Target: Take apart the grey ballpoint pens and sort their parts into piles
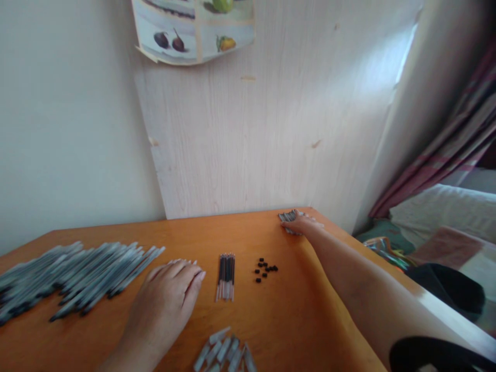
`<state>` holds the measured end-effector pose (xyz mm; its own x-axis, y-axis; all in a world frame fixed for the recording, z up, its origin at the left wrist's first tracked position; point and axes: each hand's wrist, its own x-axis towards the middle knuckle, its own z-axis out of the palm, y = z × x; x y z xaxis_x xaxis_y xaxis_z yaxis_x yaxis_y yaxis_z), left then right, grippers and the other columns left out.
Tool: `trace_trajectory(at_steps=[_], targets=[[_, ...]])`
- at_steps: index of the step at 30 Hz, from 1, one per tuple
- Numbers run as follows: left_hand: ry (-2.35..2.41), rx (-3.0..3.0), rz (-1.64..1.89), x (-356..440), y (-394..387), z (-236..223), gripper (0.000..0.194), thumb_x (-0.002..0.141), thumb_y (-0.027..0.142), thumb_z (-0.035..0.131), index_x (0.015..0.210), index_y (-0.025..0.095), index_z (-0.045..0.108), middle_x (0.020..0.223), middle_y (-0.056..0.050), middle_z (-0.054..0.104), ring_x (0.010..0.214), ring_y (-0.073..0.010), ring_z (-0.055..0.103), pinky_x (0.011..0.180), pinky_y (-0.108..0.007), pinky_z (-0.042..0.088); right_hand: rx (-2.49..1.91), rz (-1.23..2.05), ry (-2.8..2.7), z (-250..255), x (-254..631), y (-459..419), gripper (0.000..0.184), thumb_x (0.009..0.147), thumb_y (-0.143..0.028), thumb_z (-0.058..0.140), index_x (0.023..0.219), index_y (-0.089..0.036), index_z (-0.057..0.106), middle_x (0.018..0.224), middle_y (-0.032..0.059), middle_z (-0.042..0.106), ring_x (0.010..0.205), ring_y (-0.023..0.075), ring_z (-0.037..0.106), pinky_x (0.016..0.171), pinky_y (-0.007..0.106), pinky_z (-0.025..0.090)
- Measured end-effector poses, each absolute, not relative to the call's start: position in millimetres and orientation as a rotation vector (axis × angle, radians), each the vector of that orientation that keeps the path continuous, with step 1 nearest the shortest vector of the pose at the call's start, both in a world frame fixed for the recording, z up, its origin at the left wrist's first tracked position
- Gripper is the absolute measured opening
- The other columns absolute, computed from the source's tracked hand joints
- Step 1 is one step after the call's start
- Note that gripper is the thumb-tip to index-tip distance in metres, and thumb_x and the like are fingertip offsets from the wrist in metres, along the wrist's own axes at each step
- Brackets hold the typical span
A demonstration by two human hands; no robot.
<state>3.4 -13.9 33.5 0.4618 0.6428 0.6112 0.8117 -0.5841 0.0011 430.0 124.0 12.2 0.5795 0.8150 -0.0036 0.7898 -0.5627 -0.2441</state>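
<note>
Fingers of right hand lie over far-corner rods, grip unclear; left hand, fingers bent, just beside dark refills, hold unclear.

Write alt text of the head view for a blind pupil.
A person's right hand touches slim grey sticks far across an orange wooden table; the left hand is beside thin black rods. Small black blocks, pale translucent pieces and grey dark-tipped tubes lie nearby.

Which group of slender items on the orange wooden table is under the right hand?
The greyish bundle near the far right corner of the table, where the right hand is. The dark, pale-ended rods and long, translucent sticks lie apart from it.
</note>
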Motion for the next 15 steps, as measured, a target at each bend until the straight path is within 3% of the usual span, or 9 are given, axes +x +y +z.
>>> trace_trajectory(at_steps=[15], targets=[[-1.246,-2.420,-0.812,-0.1,-9.7,26.6,0.025,0.089,0.039,0.050,0.093,0.026,0.070,0.102,-0.005,0.071,0.098,-0.0252,0.064,0.090,-0.043,0.047,-2.602,0.153,-1.343,9.2,458.2,140.3,0.103,0.063,-0.082,0.051,0.150,-0.032,0.027,0.150,0.0178,0.033,0.132,0.0465,0.033,0.097,0.074,0.019]])
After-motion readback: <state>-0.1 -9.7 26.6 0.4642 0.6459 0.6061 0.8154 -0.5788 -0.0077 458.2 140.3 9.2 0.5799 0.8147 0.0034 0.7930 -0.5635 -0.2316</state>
